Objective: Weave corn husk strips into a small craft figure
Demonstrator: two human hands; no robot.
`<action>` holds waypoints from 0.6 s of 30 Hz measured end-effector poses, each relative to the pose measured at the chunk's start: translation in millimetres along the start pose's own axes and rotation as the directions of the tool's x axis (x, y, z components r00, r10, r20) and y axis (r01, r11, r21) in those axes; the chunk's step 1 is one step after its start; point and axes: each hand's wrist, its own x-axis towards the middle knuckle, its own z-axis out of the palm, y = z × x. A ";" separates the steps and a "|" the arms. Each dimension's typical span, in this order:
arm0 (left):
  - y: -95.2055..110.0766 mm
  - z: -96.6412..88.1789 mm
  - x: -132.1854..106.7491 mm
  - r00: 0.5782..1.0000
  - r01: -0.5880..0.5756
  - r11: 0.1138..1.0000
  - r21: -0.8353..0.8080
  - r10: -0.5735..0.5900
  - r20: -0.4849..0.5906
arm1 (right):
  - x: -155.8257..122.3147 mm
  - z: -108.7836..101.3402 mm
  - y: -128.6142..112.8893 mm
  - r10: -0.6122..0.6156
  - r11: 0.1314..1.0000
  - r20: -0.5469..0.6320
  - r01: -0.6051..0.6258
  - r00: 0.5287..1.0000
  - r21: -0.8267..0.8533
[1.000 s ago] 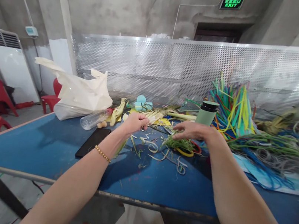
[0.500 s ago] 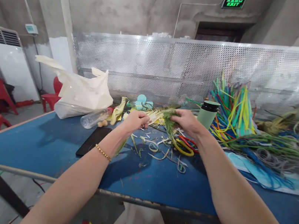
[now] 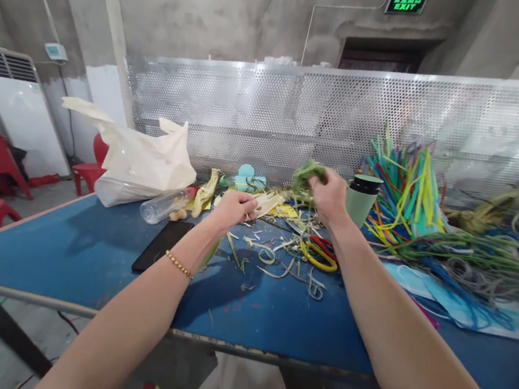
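My left hand (image 3: 236, 209) is closed in a pinch at the near end of a pale corn husk (image 3: 268, 203), which spreads to the right over the table. Up and to the right, my right hand (image 3: 330, 195) grips a green leafy bunch (image 3: 308, 174), raised above the table and slightly blurred. Cut pale strips (image 3: 267, 254) and green scraps lie scattered below the hands. Close under the right wrist are yellow and red loops (image 3: 321, 259) that look like scissor handles. A gold bead bracelet (image 3: 179, 265) circles the left wrist.
A black phone (image 3: 161, 248), a clear bottle (image 3: 160, 206) and a white plastic bag (image 3: 147, 165) are left on the blue table (image 3: 241, 318). Right of the right hand stand a green cup (image 3: 360, 203) and colourful strips (image 3: 409, 191). Face masks (image 3: 439, 296) lie farther right.
My right hand has lifted up and slightly right with the green bunch, away from the pale husk. The left hand has stayed nearly in place.
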 end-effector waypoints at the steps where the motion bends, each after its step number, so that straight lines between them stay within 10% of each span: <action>1: -0.4 -0.2 0.2 1.000 -0.003 1.000 0.004 0.003 0.001 | -1.2 0.6 -0.6 -0.004 0.996 0.136 0.016 0.991 -0.084; 7: 1.6 1.2 -2.5 1.000 -0.026 0.998 0.056 0.026 0.013 | -3.8 -24.3 0.1 0.217 0.758 0.463 0.151 0.859 -0.634; 12: 1.0 1.4 -2.6 0.999 -0.032 0.996 0.080 0.030 0.030 | -21.6 -46.3 -5.6 0.640 0.606 0.569 0.116 0.517 -0.787; 18: -4.2 1.5 0.8 1.000 -0.003 0.997 0.076 0.001 0.024 | -34.3 -34.5 -1.0 0.591 0.557 0.627 0.306 0.508 -0.772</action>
